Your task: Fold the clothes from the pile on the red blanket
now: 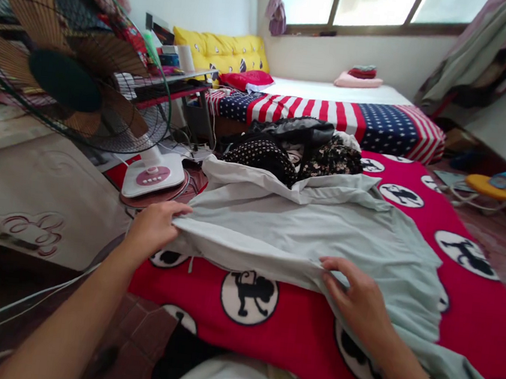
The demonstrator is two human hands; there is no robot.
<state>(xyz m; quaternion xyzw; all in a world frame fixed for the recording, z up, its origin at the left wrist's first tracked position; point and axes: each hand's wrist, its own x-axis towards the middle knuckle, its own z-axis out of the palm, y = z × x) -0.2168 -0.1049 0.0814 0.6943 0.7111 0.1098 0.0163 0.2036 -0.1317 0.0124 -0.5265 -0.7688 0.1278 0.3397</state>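
Note:
A pale grey-green shirt (348,229) lies spread over a red blanket (298,318) printed with black figures in white circles. One sleeve trails toward the lower right. My left hand (156,224) grips the shirt at the left end of its near edge, thumb and fingers closed on the cloth. Farther right, my right hand (357,297) pinches the same edge between thumb and forefinger. Between the two hands the edge is lifted into a loose fold. Touching the shirt's far side is a pile of dark clothes (284,147), some of them dotted or flowered.
A large fan (65,79) stands close on the left, its white base (152,176) near my left hand. Behind the clothes is a bed (310,114) with a flag-patterned cover. On the right, a yellow stool (483,186) holds a phone (505,180). Cables run along the lower left.

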